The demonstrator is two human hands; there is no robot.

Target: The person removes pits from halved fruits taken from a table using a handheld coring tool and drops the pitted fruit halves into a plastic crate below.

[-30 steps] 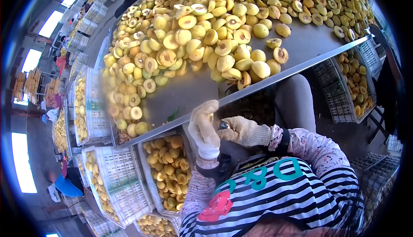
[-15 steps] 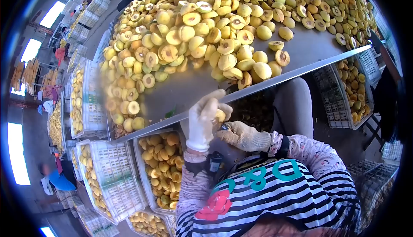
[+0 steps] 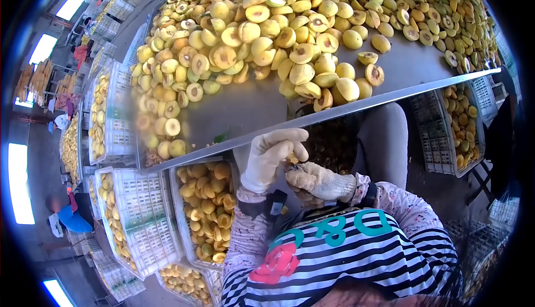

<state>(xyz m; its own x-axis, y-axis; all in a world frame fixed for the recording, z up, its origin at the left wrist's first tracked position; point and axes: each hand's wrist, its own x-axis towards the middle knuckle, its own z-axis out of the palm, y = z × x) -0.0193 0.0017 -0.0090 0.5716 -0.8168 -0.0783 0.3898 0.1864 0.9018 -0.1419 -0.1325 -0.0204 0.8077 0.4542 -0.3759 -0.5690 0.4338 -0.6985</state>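
My left hand (image 3: 270, 159), in a white glove, is in front of the metal table's edge, its fingers curled round a small yellow apricot piece (image 3: 291, 160) that is mostly hidden. Close against it, my right hand (image 3: 323, 181), in a tan knitted glove, is closed, with a small dark tool tip (image 3: 296, 166) just showing at the fingertips. What kind of tool it is I cannot make out. Beyond my hands, a heap of halved apricots (image 3: 301, 53), several with the stone still in, covers much of the table (image 3: 245, 109).
White crates (image 3: 146, 218) of apricots stand at the left, one crate of halves (image 3: 206, 212) just beside my left arm. Another crate (image 3: 437, 137) stands under the table at right. The table's raised metal rim (image 3: 345, 109) runs in front of me. A person in blue (image 3: 78, 221) is far left.
Both hands have come slightly down and right, staying together. The apricot in my left hand shows less than before, and the tool at my right fingertips is less visible.
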